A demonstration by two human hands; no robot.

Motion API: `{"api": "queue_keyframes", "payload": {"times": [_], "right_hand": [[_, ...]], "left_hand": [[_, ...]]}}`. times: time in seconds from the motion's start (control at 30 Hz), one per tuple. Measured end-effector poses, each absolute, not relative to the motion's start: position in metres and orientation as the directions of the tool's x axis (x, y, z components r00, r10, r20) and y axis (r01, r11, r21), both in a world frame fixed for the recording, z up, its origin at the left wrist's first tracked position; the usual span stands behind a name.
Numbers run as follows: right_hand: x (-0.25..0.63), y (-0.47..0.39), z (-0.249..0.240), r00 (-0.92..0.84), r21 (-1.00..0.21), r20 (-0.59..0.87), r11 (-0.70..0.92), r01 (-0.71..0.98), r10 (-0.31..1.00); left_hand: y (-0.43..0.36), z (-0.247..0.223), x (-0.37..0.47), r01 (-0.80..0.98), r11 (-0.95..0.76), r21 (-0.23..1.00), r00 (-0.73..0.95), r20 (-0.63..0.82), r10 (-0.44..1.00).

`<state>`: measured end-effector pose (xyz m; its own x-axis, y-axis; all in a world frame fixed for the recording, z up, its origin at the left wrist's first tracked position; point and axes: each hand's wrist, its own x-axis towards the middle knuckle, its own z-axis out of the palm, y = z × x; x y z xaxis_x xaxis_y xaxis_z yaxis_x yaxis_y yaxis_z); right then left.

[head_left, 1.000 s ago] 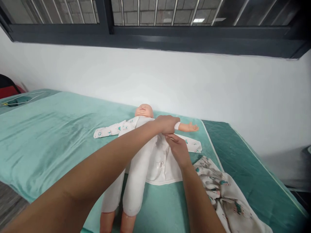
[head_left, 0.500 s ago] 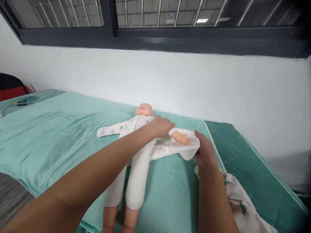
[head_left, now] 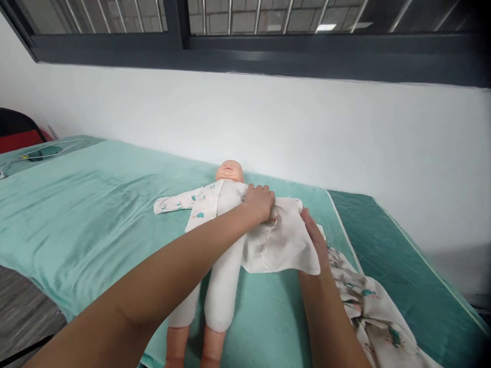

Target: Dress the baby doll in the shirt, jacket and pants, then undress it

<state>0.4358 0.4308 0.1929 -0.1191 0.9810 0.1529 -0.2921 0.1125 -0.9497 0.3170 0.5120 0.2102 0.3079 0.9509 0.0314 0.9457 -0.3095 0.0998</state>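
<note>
A baby doll in white under-clothing lies on its back, head toward the wall. Its arm on the left side is inside a sleeve of a white baby jacket with a green print. My left hand is closed around the doll's other arm, near the jacket's edge; most of that arm is hidden by my hand and the cloth. The jacket's loose half, white lining up, spreads to the right. My right hand grips its outer edge, fingers partly behind the cloth.
A printed cloth lies crumpled at the lower right on the light green cover. Darker green bedding shows at right. A white wall and a barred window stand behind. A wire hanger lies far left.
The jacket's loose half has come over the doll's bare forearm and hand, which showed before. My right hand has shifted slightly, while my left hand stays by the doll's arm.
</note>
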Motion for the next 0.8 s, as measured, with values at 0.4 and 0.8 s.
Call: {"api": "queue_keyframes", "payload": {"times": [0.4, 0.8], "right_hand": [[0.418, 0.427, 0.177, -0.48, -0.952, 0.278, 0.174, -0.25, 0.832], [0.392, 0.384, 0.164, -0.6, -0.652, 0.493, 0.724, 0.225, 0.63]], "left_hand": [[0.501, 0.226, 0.215, 0.582, -0.494, 0.646, 0.215, 0.464, 0.859], [0.426, 0.192, 0.193, 0.527, -0.368, 0.766, -0.188, 0.528, 0.828]]}}
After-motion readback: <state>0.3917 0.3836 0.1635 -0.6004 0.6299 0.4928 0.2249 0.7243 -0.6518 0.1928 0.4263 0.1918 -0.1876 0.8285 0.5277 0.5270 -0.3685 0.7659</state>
